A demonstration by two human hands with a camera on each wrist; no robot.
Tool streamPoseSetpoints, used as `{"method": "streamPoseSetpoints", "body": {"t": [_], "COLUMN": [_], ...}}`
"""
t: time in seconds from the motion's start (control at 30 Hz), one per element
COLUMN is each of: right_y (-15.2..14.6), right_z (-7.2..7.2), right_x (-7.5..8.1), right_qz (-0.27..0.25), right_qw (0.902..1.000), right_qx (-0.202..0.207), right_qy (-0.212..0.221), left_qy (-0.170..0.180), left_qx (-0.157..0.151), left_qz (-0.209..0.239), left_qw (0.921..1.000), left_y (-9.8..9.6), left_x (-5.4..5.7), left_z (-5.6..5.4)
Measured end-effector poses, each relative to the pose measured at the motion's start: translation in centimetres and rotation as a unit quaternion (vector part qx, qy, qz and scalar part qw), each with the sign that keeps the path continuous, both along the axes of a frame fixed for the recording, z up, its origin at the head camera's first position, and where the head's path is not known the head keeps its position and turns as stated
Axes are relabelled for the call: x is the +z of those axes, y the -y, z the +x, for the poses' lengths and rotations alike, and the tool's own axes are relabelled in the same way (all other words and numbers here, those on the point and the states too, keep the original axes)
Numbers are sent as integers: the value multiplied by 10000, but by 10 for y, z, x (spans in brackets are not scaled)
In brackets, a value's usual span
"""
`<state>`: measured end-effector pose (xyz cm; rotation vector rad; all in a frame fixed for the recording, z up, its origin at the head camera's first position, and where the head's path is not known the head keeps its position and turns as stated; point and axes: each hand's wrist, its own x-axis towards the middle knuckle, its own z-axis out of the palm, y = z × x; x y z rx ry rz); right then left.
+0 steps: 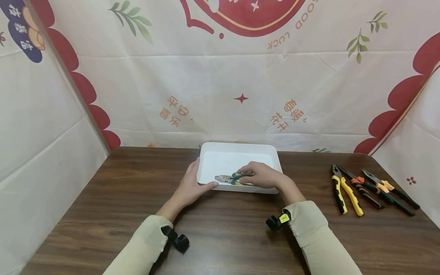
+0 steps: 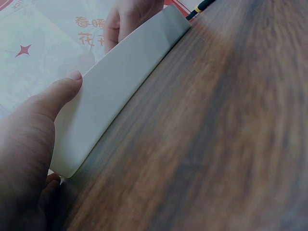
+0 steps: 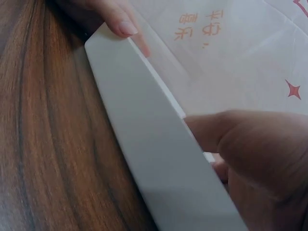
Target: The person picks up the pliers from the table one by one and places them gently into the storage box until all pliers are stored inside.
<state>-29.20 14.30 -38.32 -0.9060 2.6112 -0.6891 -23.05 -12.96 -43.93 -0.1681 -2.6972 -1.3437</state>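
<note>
A white rectangular tray (image 1: 223,160) stands at the back middle of the table. My left hand (image 1: 188,188) holds its near left corner, thumb on the front rim and fingers along the left side. Inside the tray, toward the front wall, lies a pair of pliers (image 1: 225,178) with green and yellow handles, its metal jaws pointing left. My right hand (image 1: 264,176) reaches over the front rim and grips the handles, with the fingers curled. In both wrist views the tray's front wall (image 2: 115,72) hides the pliers.
On the table's right side lie three more pliers: a yellow-and-black pair (image 1: 345,193), an orange-and-black pair (image 1: 366,189) and another with light orange and black handles (image 1: 390,191). A printed cloth (image 1: 220,76) hangs behind the wooden table (image 1: 220,236).
</note>
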Motion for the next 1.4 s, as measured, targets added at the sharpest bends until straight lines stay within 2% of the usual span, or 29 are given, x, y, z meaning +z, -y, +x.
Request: {"method": "streamPoseSetpoints", "body": {"t": [0.27,0.8,1.07,1.4], "right_y": [0,3,4,-22], "right_z": [2,9,16,27], "right_x": [-1,1,14,35], "right_qz": [-120,-275,-385,-563], "right_qw": [9996,9996,9981,9934], "right_qx": [-193,-72,-98,-280], "right_qy": [149,-17,-465,-964], "left_qy": [23,66,84,19], "left_qx": [-1,-47,23,-29], "left_qz": [-62,0,3,22], "left_qw": [10000,10000,10000,10000], "left_y": [-2,-1,1,-2], "left_x": [0,1,0,3], "left_z": [0,2,5,3]}}
